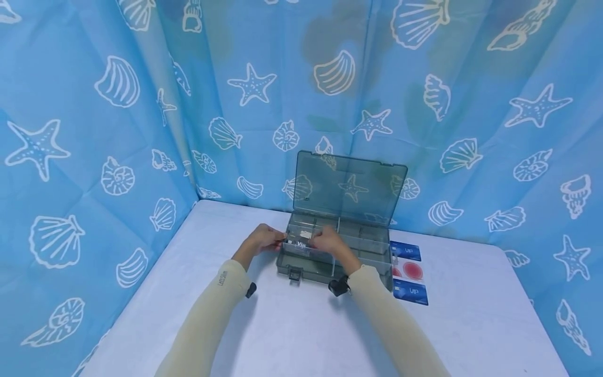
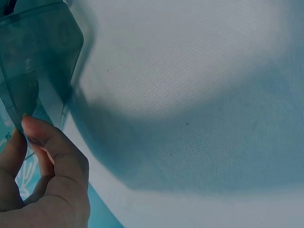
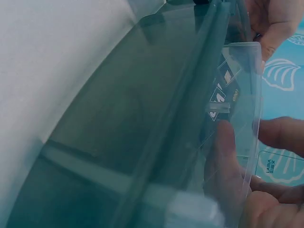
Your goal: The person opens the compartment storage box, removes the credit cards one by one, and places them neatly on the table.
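A grey see-through compartment box (image 1: 306, 268) lies on the table, its lid (image 1: 348, 183) raised at the back. At its left end, my left hand (image 1: 268, 236) pinches the side wall between thumb and fingertips, as the left wrist view shows too. My right hand (image 1: 328, 242) reaches down into the box. In the right wrist view, its thumb and a finger sit on opposite faces of a clear divider panel (image 3: 243, 59). Close to both hands, a dark card (image 1: 300, 244) marked "Vip" stands in the left part of the box, partly hidden by the right fingers.
Right of the box lie two blue VIP cards, a far one (image 1: 407, 251) and a near one (image 1: 411, 292), with a red-dotted card (image 1: 412, 270) between them. A blue shell-patterned curtain (image 1: 254, 136) hangs behind the white table (image 1: 292, 330). A latch (image 1: 294, 274) juts from the box's front.
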Tool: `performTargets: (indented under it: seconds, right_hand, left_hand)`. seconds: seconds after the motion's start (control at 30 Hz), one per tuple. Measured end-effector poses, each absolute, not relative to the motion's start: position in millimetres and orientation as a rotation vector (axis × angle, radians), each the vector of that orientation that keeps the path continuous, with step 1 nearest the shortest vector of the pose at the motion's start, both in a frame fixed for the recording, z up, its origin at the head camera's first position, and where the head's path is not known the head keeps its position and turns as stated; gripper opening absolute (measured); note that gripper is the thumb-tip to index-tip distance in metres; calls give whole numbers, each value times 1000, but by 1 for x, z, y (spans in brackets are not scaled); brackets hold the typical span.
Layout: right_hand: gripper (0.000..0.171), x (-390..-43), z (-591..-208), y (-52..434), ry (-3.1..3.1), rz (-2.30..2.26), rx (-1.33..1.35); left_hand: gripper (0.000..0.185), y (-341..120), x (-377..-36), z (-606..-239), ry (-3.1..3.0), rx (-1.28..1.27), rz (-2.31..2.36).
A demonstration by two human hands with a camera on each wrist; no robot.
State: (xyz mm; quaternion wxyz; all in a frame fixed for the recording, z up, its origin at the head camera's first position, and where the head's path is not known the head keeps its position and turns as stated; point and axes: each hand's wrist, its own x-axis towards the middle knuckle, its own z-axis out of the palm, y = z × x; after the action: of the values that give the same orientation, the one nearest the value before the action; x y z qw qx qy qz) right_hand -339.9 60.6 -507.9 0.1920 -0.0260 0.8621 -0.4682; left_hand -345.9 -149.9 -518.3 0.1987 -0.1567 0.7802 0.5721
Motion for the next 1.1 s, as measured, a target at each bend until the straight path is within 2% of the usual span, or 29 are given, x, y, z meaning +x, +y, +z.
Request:
performTargets:
  seconds: [0.03,0.13,0.23,0.47,0.7,0.87,1.1]
  right_hand:
    - [29,-339,-509,62,2433,-1323,-92]
    - [11,-335,-511,65,2451,-1360,-138]
    - [24,-331,-512,68,2485,-1363,-187]
    - [14,-327,-511,68,2637,-1260,-264]
    - [14,-327,-511,69,2779,-1199,-335]
    - [13,-329,-511,74,2770,-1389,-311]
    - [13,-331,-490,100,2701,-1554,-248]
  left_hand:
    - [27,-150,-346,-518,2183,-441,1597]
    - [27,-149,-346,-519,2195,-459,1580]
    - [28,-148,-347,-519,2207,-462,1570]
    - [27,-148,-347,-520,2205,-464,1568]
    - [27,-149,-350,-518,2173,-477,1592]
    - [27,-150,-349,-518,2160,-454,1601]
    - [30,-151,-348,-518,2173,-456,1581]
